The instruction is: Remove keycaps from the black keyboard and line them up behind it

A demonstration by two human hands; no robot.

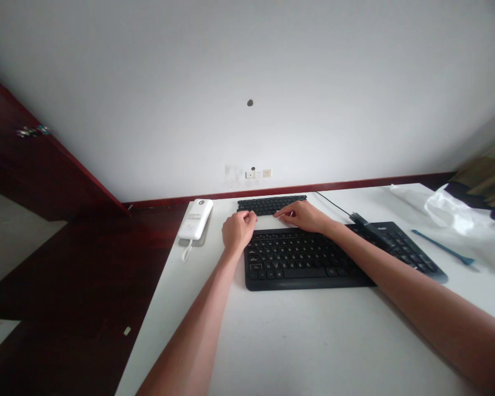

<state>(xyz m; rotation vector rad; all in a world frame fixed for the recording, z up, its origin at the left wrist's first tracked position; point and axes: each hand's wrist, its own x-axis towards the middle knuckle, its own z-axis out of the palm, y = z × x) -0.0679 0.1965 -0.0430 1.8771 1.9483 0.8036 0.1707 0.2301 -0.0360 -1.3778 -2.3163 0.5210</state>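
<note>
A small black keyboard-like panel (268, 205) with rows of keys lies at the back of the white table (272, 341). At its near left corner is my left hand (238, 230), its fingers curled in and pressed together. My right hand (303, 216) reaches over the larger keyboard to the panel's near edge, thumb and forefinger close together at the tips. Whatever either hand's fingertips hold is too small or hidden to make out. Closer to me lies the larger black keyboard (292, 258), partly covered by my right forearm.
On the table's left edge lies a white power bank (196, 219) with a strap. A black cable (333, 202) runs behind the large keyboard. To the right are a blue pry tool (441, 246) and a crumpled clear plastic bag (466, 217). The wall stands behind the table.
</note>
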